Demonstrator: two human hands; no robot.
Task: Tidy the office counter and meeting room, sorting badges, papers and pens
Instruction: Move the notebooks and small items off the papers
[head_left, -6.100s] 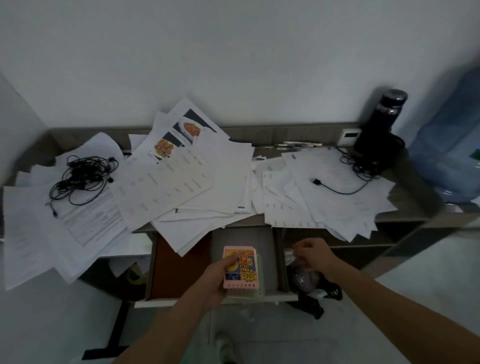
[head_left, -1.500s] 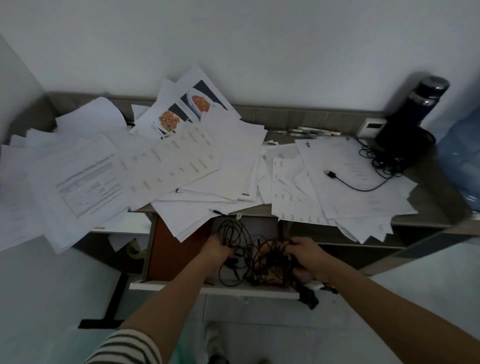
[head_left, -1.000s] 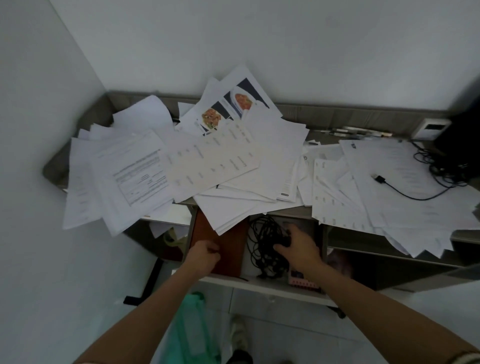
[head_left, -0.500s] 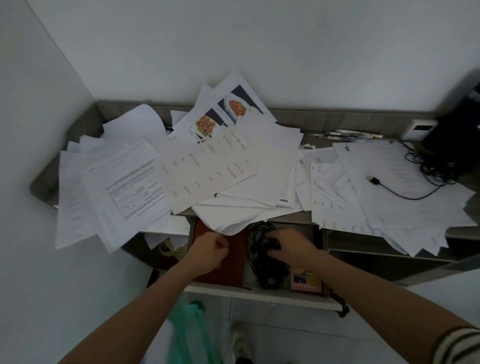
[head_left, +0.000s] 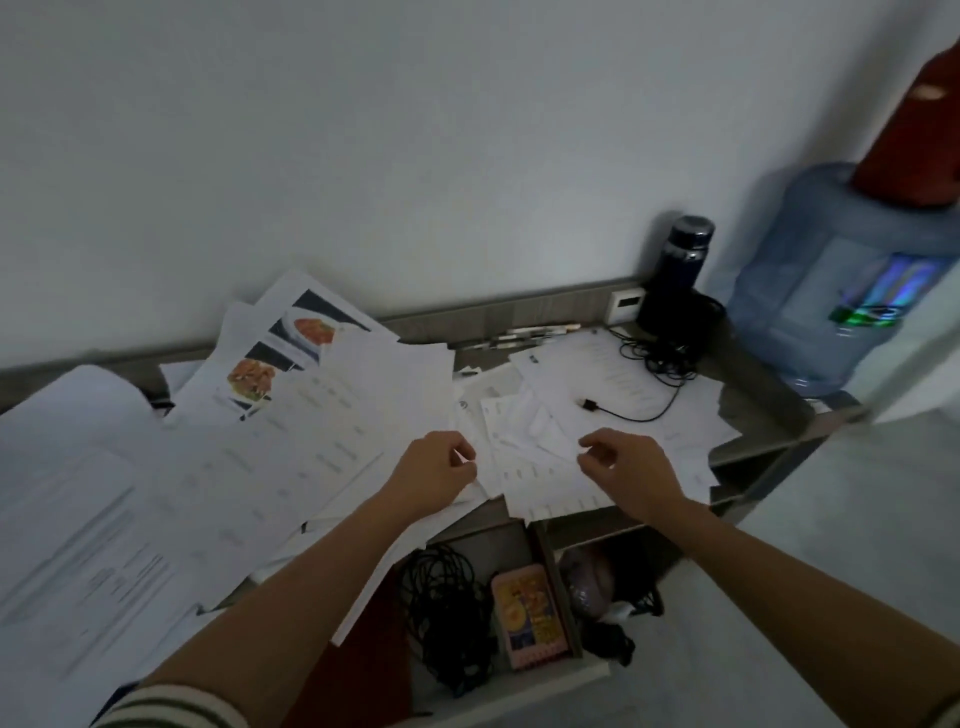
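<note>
**Drawer.** Nearest us, the open drawer (head_left: 545, 686) below the bench front holds a tangle of cables (head_left: 447, 613) and a pink notebook (head_left: 527, 618). Neither needs attention for this step.

**Hands.** The left hand (head_left: 436, 475) and right hand (head_left: 631, 475) sit over the small pile (head_left: 530, 467) of papers that overhangs the edge of the bench (head_left: 750, 400), one at each side. Both have the fingers curled in toward the thumb. We cannot tell whether either has a sheet pinched or merely touches the top one.

**Step in hand.** We judge it to be gathering this pile.
- Take the pile low and from both sides, so the under sheets come too. If only the top is lifted, the overhanging ones are likely to slip toward the drawer.
- Square the edges on the bench before carrying.
- A black lead (head_left: 592, 405) lies across the far sheets of the same pile. Lift it clear first, or it may drag paper.
- The larger heap (head_left: 260, 457) to the left overlaps in part, so separate the two rather than pull.

**Back of bench.** Pens (head_left: 524, 335) lie by the back rail, just beyond the papers, unsorted.
</note>
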